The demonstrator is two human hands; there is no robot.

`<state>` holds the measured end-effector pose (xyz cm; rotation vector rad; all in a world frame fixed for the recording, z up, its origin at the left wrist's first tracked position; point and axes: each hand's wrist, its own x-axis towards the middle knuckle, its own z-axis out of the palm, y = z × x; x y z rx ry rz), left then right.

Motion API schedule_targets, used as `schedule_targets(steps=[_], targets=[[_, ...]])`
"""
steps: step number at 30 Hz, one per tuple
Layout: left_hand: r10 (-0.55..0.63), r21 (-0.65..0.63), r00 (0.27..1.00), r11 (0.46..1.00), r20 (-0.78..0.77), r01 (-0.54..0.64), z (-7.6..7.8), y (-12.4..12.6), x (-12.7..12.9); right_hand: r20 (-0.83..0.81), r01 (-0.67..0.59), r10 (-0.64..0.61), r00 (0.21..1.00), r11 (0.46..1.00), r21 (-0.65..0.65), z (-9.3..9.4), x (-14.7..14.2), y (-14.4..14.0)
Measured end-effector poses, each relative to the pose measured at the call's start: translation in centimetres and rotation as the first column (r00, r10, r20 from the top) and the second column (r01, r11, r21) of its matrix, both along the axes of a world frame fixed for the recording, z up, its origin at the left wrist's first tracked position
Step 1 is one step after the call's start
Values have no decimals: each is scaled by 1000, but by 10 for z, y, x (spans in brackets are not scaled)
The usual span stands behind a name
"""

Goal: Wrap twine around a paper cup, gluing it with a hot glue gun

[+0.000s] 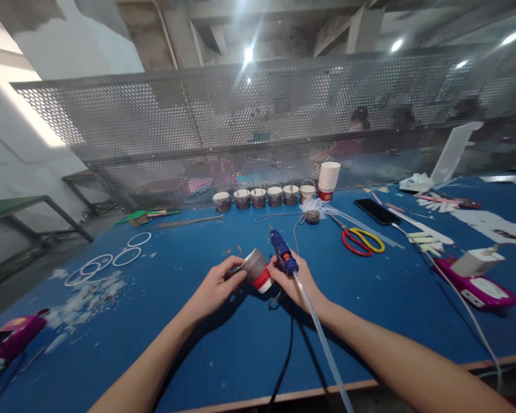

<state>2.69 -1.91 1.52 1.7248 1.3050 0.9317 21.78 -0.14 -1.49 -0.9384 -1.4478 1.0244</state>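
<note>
Cup (258, 269) sits on its side between my two hands, just above the desk (176, 344), its mouth turned toward the left and its red-and-white base toward the glue gun (282, 256). My left hand (217, 285) is closed around the cup's rim end, fingers pinching it steady. My right hand (294, 281) is wrapped around the glue gun, whose nozzle points away from me, just right of the cup; a glue stick (322, 338) trails back from it over my forearm. I judge this to be the gluing step, with grey wrapping already round the cup. Next the nozzle has to swing left onto the cup, with my fingers clear of the hot tip. Finished cups (264, 197) stand in a row well beyond the cup, scissors (363, 240) to its right.
</note>
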Motion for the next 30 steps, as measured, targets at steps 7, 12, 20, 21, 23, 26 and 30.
schedule_targets(steps=[7, 12, 20, 21, 23, 26, 30], targets=[[-49, -13, 998, 999, -49, 49, 0, -2, 4, -5, -21, 21, 1000, 1000, 12, -6, -3, 3], [49, -45, 999, 998, -23, -50, -2, 1, 4, 10, -58, 57, 998, 997, 46, -5, 0, 2], [41, -50, 999, 998, 25, -39, -3, 0, 9, 49, -61, 57, 997, 994, 91, -3, 2, 1], [42, -47, 999, 998, 33, -40, -3, 0, 10, 56, -58, 53, 997, 993, 99, -3, 2, 1], [47, -46, 998, 998, 42, -46, -5, 0, 12, 68, -54, 47, 997, 993, 107, -4, 2, 1], [60, -43, 998, 997, 18, -59, -6, 0, 14, 91, -56, 46, 995, 993, 106, -4, 1, 1], [76, -23, 997, 997, 4, -76, -8, 0, 16, 110, -47, 34, 993, 993, 110, -7, 0, 2]])
